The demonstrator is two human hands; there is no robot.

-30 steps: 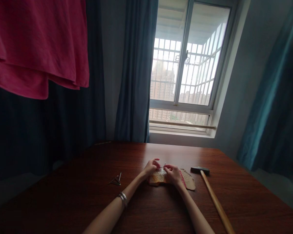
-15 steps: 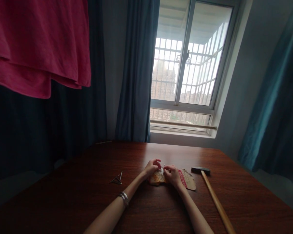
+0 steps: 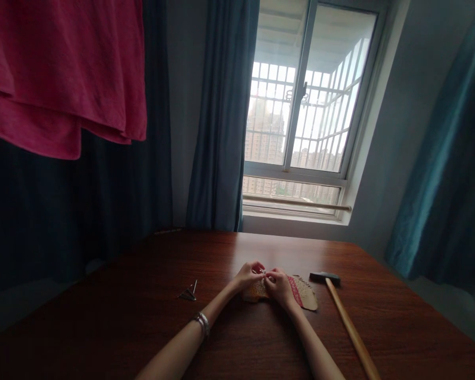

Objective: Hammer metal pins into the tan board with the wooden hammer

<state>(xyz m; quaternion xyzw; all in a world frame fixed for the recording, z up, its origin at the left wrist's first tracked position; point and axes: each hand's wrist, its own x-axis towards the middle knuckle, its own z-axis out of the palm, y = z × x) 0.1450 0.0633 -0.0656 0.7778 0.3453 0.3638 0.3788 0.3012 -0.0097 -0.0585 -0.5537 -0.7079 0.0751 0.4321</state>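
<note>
My left hand (image 3: 248, 274) and my right hand (image 3: 278, 285) meet fingertip to fingertip over a small perforated wooden board (image 3: 305, 296) with a red strip, which lies on the wooden table (image 3: 114, 311). Both hands are closed in a pinch around something thin and metallic, probably a nail, too small to make out. The hands hide the board's left half. A bracelet sits on my left wrist (image 3: 201, 321).
A hammer (image 3: 342, 311) with a dark head and long wooden handle lies just right of the board. A few loose nails (image 3: 189, 293) lie to the left. A red cloth (image 3: 63, 74) hangs at upper left. Blue curtains flank the window (image 3: 301, 111) behind the table.
My fingertips have drawn closer together and lower onto the board; the upright nails seen between them earlier are now covered by my fingers.
</note>
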